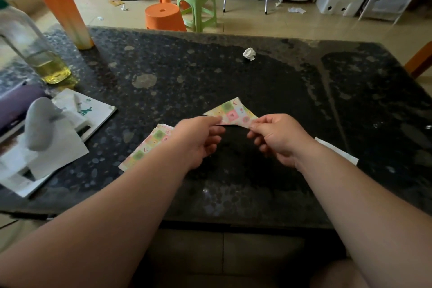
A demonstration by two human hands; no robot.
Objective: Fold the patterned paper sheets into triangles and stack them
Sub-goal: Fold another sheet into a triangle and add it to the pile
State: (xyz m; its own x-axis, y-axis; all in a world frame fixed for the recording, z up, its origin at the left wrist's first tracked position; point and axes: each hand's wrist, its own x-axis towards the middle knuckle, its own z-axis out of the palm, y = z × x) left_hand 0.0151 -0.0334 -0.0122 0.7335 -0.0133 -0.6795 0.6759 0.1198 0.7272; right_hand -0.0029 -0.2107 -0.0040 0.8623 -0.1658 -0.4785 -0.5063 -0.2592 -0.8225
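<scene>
A patterned paper sheet (233,112), pastel squares with hearts, is held just above the dark table (233,65), folded so its point faces away from me. My left hand (198,138) pinches its left corner and my right hand (278,135) pinches its right corner. A small pile of the same patterned sheets (146,147) lies flat on the table to the left, partly hidden under my left wrist.
At the left stand an orange cup with a green straw (66,16), a clear bottle of yellow liquid (35,49), booklets and a grey object (41,124). A crumpled white scrap (249,54) lies mid-table. A white slip (336,149) shows by my right wrist. Stools stand beyond.
</scene>
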